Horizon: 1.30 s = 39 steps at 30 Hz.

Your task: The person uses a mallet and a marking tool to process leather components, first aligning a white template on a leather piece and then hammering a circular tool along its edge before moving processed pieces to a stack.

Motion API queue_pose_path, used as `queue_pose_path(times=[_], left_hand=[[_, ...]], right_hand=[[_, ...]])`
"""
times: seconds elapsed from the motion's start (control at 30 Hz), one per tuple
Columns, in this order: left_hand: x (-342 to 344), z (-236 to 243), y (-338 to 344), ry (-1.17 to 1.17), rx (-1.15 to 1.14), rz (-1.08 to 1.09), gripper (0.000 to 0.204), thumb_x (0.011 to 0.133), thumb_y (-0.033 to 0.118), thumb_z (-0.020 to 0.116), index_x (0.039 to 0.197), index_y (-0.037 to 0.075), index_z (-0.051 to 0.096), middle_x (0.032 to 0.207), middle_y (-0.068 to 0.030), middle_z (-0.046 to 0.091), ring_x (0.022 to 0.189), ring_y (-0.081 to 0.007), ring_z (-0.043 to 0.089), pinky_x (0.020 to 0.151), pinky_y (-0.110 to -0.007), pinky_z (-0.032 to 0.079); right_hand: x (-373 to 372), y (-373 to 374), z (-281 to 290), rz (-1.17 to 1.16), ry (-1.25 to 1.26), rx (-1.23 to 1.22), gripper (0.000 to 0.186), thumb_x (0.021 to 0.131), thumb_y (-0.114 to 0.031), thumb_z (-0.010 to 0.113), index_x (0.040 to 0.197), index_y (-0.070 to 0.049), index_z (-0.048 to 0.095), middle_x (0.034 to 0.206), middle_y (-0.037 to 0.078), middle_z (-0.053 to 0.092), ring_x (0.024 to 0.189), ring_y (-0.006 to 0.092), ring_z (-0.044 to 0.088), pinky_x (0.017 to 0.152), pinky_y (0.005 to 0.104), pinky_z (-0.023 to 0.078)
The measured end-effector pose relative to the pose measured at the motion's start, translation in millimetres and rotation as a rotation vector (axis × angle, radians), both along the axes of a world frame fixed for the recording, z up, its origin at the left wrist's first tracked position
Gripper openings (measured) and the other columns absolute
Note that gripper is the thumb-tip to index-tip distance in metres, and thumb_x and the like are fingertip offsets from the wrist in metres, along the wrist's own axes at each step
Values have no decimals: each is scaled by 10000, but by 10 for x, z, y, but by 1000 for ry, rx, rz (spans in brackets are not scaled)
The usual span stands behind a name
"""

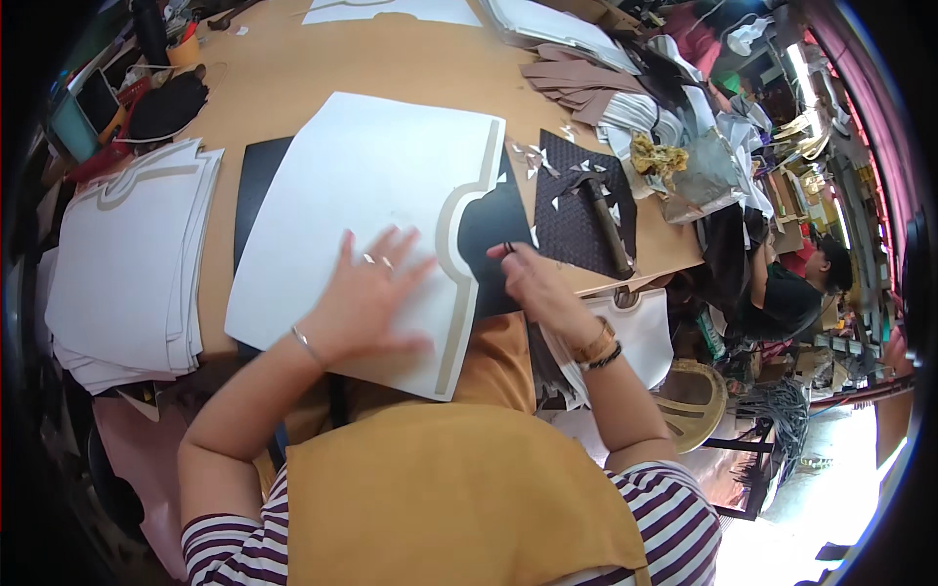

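A large white panel with a curved notch and a beige strip along its right edge lies on a black mat. My left hand rests on the panel with its fingers spread. Just right of the notch, my right hand is closed, slightly blurred, over the mat's right side. A small dark tip shows at its fingers, but what they hold is too small to name. Beyond that hand a hammer lies on a dark textured sheet among small white scraps.
At the left stands a stack of similar white panels. Brown strips and a crumpled clear plastic bag crowd the table's right side. Tools and an orange cup sit at the far left. Another person is at the right.
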State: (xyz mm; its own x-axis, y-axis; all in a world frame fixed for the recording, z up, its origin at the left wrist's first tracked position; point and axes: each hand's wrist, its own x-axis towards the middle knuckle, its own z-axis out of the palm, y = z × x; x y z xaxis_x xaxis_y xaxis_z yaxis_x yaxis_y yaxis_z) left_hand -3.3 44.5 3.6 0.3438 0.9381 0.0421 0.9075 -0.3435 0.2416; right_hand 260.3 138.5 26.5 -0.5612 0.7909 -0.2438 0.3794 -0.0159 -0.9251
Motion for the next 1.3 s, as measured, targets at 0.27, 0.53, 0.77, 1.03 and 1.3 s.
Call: queue_pose_path(times=[0.27, 0.53, 0.77, 1.03, 1.3], left_hand=[[177, -198, -474, 3, 65, -117, 840, 790, 364, 724, 1534, 247, 352, 1599, -111, 319, 1440, -328, 352, 1079, -681, 286], [221, -330, -487, -66, 169, -56, 777, 826, 392, 660, 1534, 266, 366, 1585, -102, 356, 1421, -314, 390, 1074, -676, 290], [215, -373, -477, -73, 210, -59, 729, 846, 402, 640, 1520, 266, 396, 1571, -99, 381, 1410, -312, 406, 1062, -671, 299], [216, -366, -479, -96, 208, -56, 679, 869, 412, 613, 1504, 260, 424, 1562, -101, 395, 1400, -309, 418, 1062, -668, 298], [212, -392, -480, -132, 210, -54, 677, 872, 420, 609, 1504, 262, 425, 1567, -102, 389, 1397, -313, 423, 1073, -669, 285]], right_hand=[[-179, 426, 117, 44, -69, -275, 419, 1058, -470, 399, 1137, -90, 557, 729, -53, 420, 558, 41, 351, 468, 208, 319], [-261, 668, 211, 278, -373, -531, 418, 1027, -458, 446, 1038, -69, 599, 646, -72, 340, 494, 38, 251, 412, 223, 189], [-439, 643, 261, 320, -469, -522, 382, 1031, -437, 458, 894, -96, 558, 612, -85, 327, 469, 28, 230, 392, 214, 155], [-471, 627, 238, 300, -499, -503, 376, 1023, -431, 489, 815, -123, 546, 598, -91, 342, 476, 23, 242, 395, 213, 150], [-428, 630, 203, 281, -470, -508, 373, 1032, -443, 508, 822, -137, 541, 593, -97, 332, 452, 7, 212, 379, 203, 139]])
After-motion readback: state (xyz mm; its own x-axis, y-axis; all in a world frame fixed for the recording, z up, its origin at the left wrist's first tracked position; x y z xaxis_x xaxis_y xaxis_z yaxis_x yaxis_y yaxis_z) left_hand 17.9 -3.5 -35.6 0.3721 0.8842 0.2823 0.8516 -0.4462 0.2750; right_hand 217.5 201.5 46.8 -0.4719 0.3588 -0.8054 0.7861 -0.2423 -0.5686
